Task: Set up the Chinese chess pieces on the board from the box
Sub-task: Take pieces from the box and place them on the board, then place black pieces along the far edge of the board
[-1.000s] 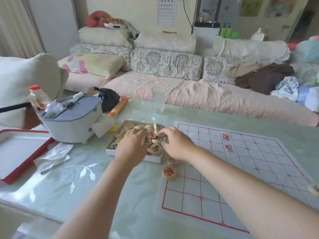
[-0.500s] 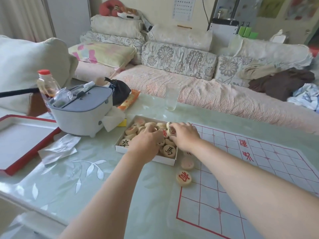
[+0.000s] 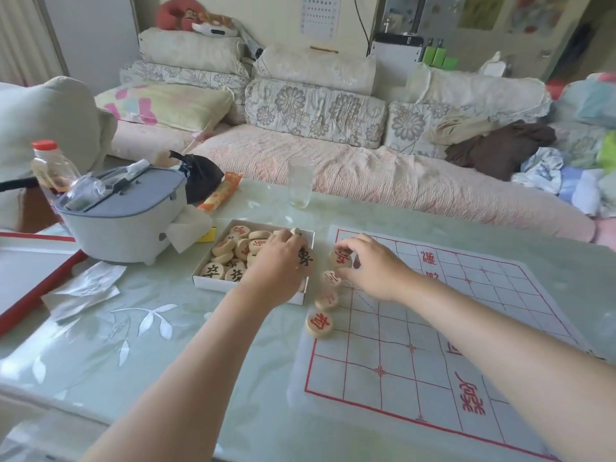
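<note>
Red piece (image 3: 340, 259) between right fingers (image 3: 359, 245); board (image 3: 433, 331) edge below

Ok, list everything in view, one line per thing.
board: one, white with red grid, right side of the table.
box: one, white, left of the board.
boxed pieces: many, tan with red or black characters, in the box.
placed pieces: three, tan with red characters, along the board's left edge.
glass: one, clear, behind the box.
container: one, grey and white, left of the box.
bottle: one, red cap, behind the container.
bag: one, black, right of the container.
tray: one, red-rimmed, far left.
table: one, pale green, under everything.
left hand: one, over the box, pinching a black-marked piece.
right hand: one, at the board's edge, pinching a red-marked piece.
</note>
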A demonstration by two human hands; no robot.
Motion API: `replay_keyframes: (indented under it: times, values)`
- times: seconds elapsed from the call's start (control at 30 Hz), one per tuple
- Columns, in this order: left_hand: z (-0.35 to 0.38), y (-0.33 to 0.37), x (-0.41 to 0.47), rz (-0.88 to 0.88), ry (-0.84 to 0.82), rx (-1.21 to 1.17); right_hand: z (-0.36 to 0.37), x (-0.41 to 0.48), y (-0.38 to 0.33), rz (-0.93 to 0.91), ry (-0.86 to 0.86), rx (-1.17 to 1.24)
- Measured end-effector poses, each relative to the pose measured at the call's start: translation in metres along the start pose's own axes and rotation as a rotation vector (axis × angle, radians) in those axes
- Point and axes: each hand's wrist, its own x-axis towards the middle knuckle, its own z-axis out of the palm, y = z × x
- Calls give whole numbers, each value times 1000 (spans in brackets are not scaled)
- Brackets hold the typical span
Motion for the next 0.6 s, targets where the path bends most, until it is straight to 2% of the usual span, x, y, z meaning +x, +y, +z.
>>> replay_keyframes:
  times: [0.2,0.3,0.6]
  values:
    - [38,64,-18,164,-194,-18,-29,-72,41,133,-59,22]
    - [50,83,-24,185,-274,-29,-34,-103,58,181,-87,-1]
    - [73,107,-30,259,-331,116,-38,-145,79,212,-154,-12]
